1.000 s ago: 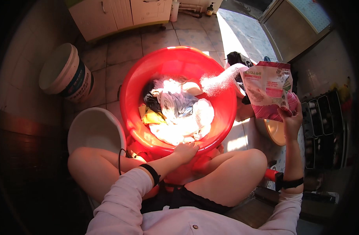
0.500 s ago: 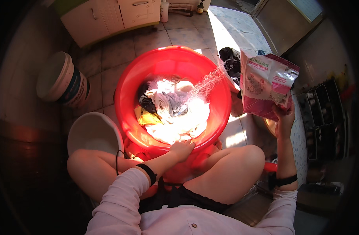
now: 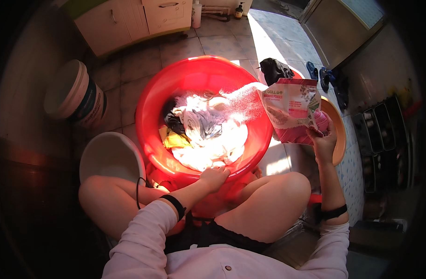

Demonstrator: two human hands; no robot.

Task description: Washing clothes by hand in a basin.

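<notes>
A large red basin (image 3: pixel 152 79) stands in front of me with a heap of clothes (image 3: pixel 199 118) inside, white, grey and black, much of it overexposed by sunlight. A yellow cloth (image 3: pixel 173 138) lies at the heap's left. My left hand (image 3: pixel 214 179) grips the basin's near rim. At the right, my right hand (image 3: pixel 325 143) is closed round the lower end of a pink and white laundry powder bag (image 3: pixel 287 106), its mouth tilted toward the basin. A spray of white powder (image 3: pixel 243 101) flies from the bag over the clothes.
Left of the basin are a white bucket (image 3: pixel 113 158) and a tilted white pail with a dark label (image 3: pixel 66 100). Beyond the bag sit a black bundle (image 3: pixel 274 69) and slippers (image 3: pixel 311 69). An orange basin (image 3: pixel 339 135) is behind my right hand. Cabinets (image 3: pixel 122 21) stand at the back.
The laundry powder bag has swung left and closer to the basin with my right hand. The powder spray is wider and denser. My left hand stays on the rim.
</notes>
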